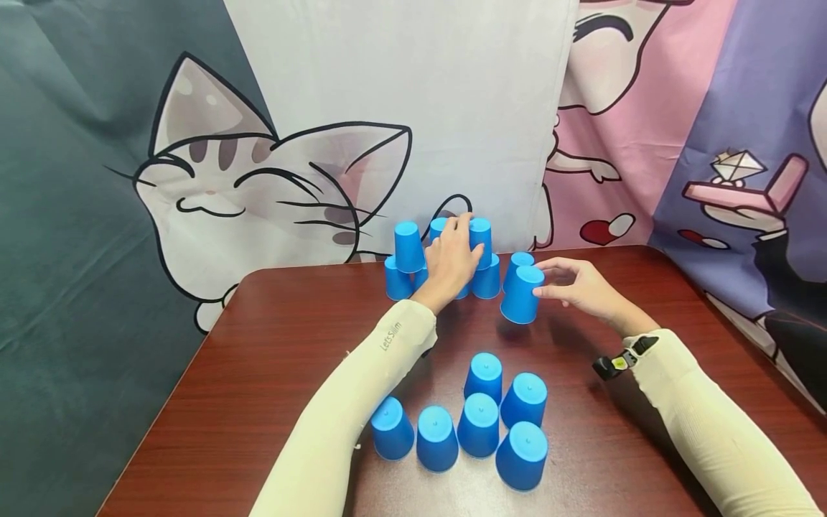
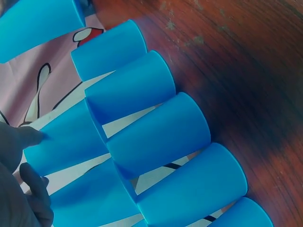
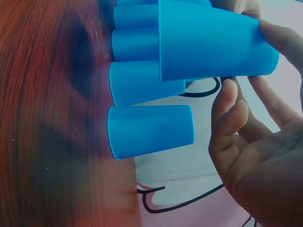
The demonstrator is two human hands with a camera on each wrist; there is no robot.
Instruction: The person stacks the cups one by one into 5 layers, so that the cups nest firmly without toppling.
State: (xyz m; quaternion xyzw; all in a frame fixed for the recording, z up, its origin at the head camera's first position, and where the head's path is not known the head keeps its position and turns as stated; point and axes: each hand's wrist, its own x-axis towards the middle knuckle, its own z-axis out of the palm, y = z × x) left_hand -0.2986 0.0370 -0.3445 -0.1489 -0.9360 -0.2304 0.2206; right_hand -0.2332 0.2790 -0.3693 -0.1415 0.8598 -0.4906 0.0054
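Observation:
My right hand pinches an upside-down blue cup near its narrow end, thumb on one side and fingers on the other. In the right wrist view this held cup is raised off the table. At the back, my left hand has thumb and fingers around the narrow end of an upper-row cup. That cup stands upside down across cups of the bottom row. Another upper cup stands at the left end; the left hand hides part of the stack.
A single cup stands at the right end of the bottom row, behind the held one. Several upside-down cups are grouped at the front of the reddish-brown table. A cartoon-printed cloth hangs behind the table.

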